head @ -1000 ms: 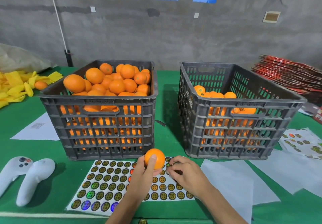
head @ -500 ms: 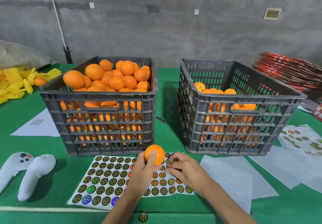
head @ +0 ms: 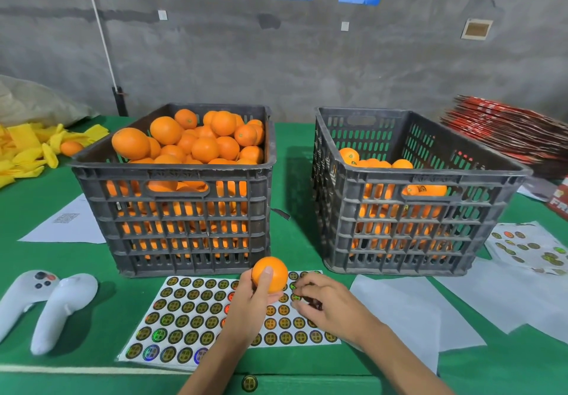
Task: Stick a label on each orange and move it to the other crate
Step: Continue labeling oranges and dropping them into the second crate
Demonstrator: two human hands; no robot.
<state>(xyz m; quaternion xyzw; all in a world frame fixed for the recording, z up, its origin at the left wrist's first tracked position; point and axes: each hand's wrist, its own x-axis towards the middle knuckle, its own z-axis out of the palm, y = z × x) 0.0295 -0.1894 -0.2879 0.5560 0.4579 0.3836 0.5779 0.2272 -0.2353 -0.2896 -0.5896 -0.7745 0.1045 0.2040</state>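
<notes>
One orange held, one label being picked.
Little had changed over the last second: the left hand (head: 255, 305) still gripped the orange (head: 270, 274) above the label sheet (head: 184, 317) on the desk (head: 292, 179), the right hand (head: 325, 305) kept pinching at a label, unpeeled, I judged; beyond, the full crate (head: 175, 210) and the other crate (head: 408, 219) waited.

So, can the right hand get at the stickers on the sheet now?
Probably yes. The right hand already rests on the sticker sheet, fingers curled at a sticker; nothing covers that corner. The left hand holds the orange just beside it.
</notes>
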